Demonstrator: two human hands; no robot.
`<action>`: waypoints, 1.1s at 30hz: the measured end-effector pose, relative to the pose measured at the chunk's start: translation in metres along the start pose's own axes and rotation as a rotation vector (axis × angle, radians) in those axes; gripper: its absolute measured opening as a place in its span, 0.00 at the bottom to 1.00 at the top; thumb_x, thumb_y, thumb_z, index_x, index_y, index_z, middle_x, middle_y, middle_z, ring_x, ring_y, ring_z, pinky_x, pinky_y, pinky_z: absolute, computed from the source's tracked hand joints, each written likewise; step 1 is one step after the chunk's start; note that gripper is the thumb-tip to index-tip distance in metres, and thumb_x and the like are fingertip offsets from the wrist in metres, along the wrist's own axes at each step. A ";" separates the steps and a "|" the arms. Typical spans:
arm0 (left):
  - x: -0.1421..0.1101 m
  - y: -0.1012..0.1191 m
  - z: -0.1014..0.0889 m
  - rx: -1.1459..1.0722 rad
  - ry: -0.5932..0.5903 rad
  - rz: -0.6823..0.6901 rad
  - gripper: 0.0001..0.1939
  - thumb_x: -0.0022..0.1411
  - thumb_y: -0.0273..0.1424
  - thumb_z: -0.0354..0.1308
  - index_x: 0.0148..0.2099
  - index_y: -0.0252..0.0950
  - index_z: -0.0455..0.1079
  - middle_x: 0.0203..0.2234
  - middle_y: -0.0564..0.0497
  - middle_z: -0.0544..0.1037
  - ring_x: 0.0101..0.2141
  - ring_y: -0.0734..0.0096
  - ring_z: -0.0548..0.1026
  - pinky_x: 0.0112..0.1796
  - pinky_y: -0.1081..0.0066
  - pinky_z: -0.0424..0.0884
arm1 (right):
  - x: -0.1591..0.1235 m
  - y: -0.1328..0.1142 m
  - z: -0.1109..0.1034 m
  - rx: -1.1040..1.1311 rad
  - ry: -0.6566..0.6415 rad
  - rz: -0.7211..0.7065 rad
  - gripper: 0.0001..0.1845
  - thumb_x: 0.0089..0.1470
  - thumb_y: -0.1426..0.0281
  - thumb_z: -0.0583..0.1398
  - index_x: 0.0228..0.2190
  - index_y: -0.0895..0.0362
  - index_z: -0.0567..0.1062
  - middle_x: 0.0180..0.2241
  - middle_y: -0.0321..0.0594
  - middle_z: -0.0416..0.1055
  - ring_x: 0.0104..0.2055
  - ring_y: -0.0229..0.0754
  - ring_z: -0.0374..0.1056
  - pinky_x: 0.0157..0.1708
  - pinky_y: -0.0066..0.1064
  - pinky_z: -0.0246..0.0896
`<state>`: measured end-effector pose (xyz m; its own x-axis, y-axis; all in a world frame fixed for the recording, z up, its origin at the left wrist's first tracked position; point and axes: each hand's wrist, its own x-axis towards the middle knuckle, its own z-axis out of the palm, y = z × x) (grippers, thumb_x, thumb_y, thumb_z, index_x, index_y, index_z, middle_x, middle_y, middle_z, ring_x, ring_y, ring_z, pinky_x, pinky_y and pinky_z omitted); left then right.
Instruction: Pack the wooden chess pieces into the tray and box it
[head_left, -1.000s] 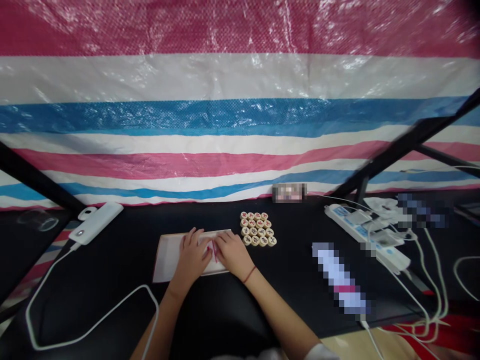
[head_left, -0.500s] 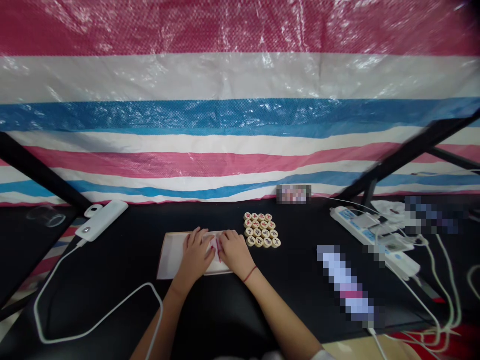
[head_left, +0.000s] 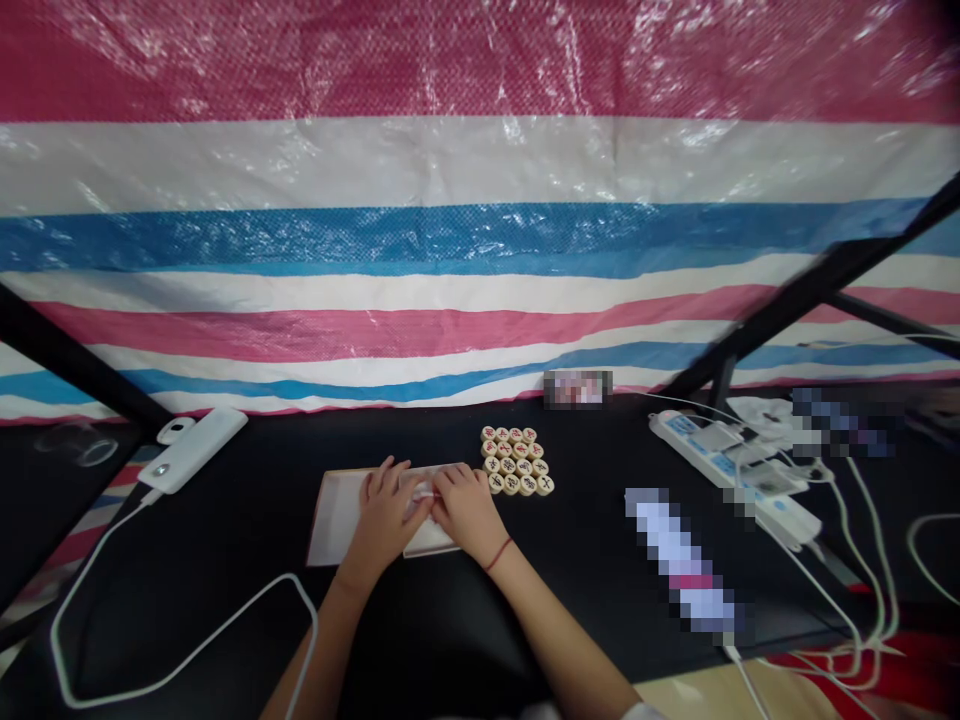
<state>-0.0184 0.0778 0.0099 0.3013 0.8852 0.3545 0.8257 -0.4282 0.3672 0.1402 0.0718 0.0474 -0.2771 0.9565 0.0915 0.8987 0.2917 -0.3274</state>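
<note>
A shallow box with a white inside [head_left: 334,515] lies opened flat on the black table, its two halves side by side. My left hand [head_left: 386,510] is over the middle of it, with thumb and forefinger drawn in toward the other hand. Over the right half, my right hand [head_left: 469,510] has its fingers curled down. Between the fingertips of both hands is a small whitish thing, too hidden to name. Just right of the box stand Chinese chess pieces [head_left: 523,467] in tidy rows, red characters at the back and dark ones in front.
On the left lie a white power bank [head_left: 193,450] with a looping white cable [head_left: 172,665] and a clear cup [head_left: 94,450]. A power strip [head_left: 735,475] with plugs and cables is at the right, near a blurred-out device [head_left: 682,560]. A striped tarp [head_left: 450,330] hangs behind.
My fingertips have drawn closer together over the box, the right fingers curling more. The whole view has shifted slightly. The chess pieces keep their rows.
</note>
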 end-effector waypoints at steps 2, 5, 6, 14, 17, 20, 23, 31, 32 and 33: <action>0.001 0.001 -0.004 -0.028 0.037 0.041 0.12 0.62 0.34 0.56 0.47 0.44 0.73 0.51 0.48 0.73 0.58 0.51 0.61 0.57 0.49 0.57 | -0.005 0.002 -0.005 0.140 0.038 -0.051 0.07 0.55 0.74 0.58 0.37 0.56 0.74 0.38 0.42 0.73 0.43 0.46 0.65 0.44 0.38 0.54; 0.004 0.002 -0.011 -0.116 0.066 0.124 0.09 0.63 0.34 0.54 0.42 0.43 0.74 0.47 0.49 0.75 0.56 0.54 0.64 0.56 0.52 0.59 | -0.012 0.006 -0.012 0.435 0.114 -0.087 0.13 0.54 0.77 0.57 0.41 0.55 0.73 0.38 0.39 0.73 0.41 0.41 0.67 0.43 0.33 0.58; 0.005 0.002 -0.013 -0.155 0.068 0.140 0.09 0.64 0.34 0.53 0.41 0.41 0.74 0.45 0.48 0.77 0.54 0.56 0.66 0.55 0.54 0.61 | -0.014 0.008 -0.013 0.534 0.146 -0.069 0.15 0.53 0.77 0.57 0.43 0.55 0.72 0.37 0.38 0.73 0.39 0.39 0.67 0.42 0.31 0.60; 0.002 0.010 -0.020 -0.384 -0.034 -0.054 0.14 0.67 0.37 0.48 0.33 0.37 0.69 0.26 0.51 0.76 0.30 0.68 0.74 0.33 0.70 0.71 | -0.033 0.018 0.000 0.945 0.304 0.148 0.20 0.57 0.65 0.58 0.50 0.53 0.64 0.26 0.32 0.66 0.24 0.36 0.61 0.26 0.27 0.60; -0.001 0.014 -0.020 -0.422 -0.057 -0.028 0.12 0.66 0.36 0.49 0.37 0.37 0.70 0.30 0.51 0.78 0.34 0.68 0.75 0.37 0.70 0.71 | -0.044 0.024 -0.003 0.980 0.378 0.182 0.11 0.58 0.62 0.56 0.42 0.54 0.67 0.29 0.35 0.66 0.24 0.35 0.60 0.22 0.25 0.56; -0.001 0.017 -0.021 -0.414 -0.084 0.056 0.10 0.67 0.34 0.49 0.43 0.38 0.70 0.36 0.50 0.79 0.39 0.67 0.75 0.43 0.67 0.69 | -0.059 0.043 -0.012 0.970 0.315 0.236 0.11 0.59 0.61 0.55 0.37 0.55 0.70 0.32 0.38 0.68 0.25 0.35 0.62 0.21 0.25 0.56; 0.002 0.021 -0.023 -0.339 -0.145 0.131 0.09 0.67 0.31 0.49 0.42 0.39 0.71 0.35 0.51 0.79 0.39 0.68 0.75 0.48 0.63 0.65 | -0.079 0.073 -0.016 0.949 0.229 0.328 0.16 0.57 0.60 0.57 0.43 0.55 0.68 0.29 0.36 0.69 0.25 0.37 0.65 0.22 0.26 0.59; -0.005 0.034 -0.030 -0.105 -0.142 0.184 0.10 0.65 0.31 0.52 0.43 0.43 0.74 0.45 0.49 0.75 0.51 0.61 0.68 0.57 0.55 0.56 | -0.118 0.108 0.001 0.448 0.284 0.473 0.16 0.57 0.63 0.53 0.46 0.56 0.66 0.28 0.37 0.70 0.25 0.41 0.67 0.27 0.32 0.64; -0.009 0.034 -0.031 -0.072 -0.120 0.171 0.10 0.65 0.31 0.52 0.44 0.43 0.74 0.48 0.48 0.73 0.52 0.59 0.67 0.56 0.55 0.57 | -0.118 0.106 0.001 0.365 0.310 0.461 0.15 0.58 0.64 0.53 0.45 0.56 0.67 0.31 0.40 0.70 0.29 0.43 0.68 0.31 0.35 0.65; -0.013 0.034 -0.032 -0.035 -0.097 0.148 0.10 0.64 0.32 0.53 0.45 0.43 0.74 0.51 0.47 0.71 0.54 0.57 0.66 0.56 0.54 0.58 | -0.118 0.103 0.001 0.283 0.344 0.440 0.14 0.58 0.65 0.53 0.44 0.56 0.69 0.34 0.42 0.71 0.33 0.45 0.69 0.35 0.37 0.65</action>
<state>-0.0102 0.0456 0.0453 0.4640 0.8249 0.3228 0.7524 -0.5594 0.3478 0.2654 -0.0115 0.0021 0.2662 0.9482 0.1734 0.7661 -0.0989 -0.6351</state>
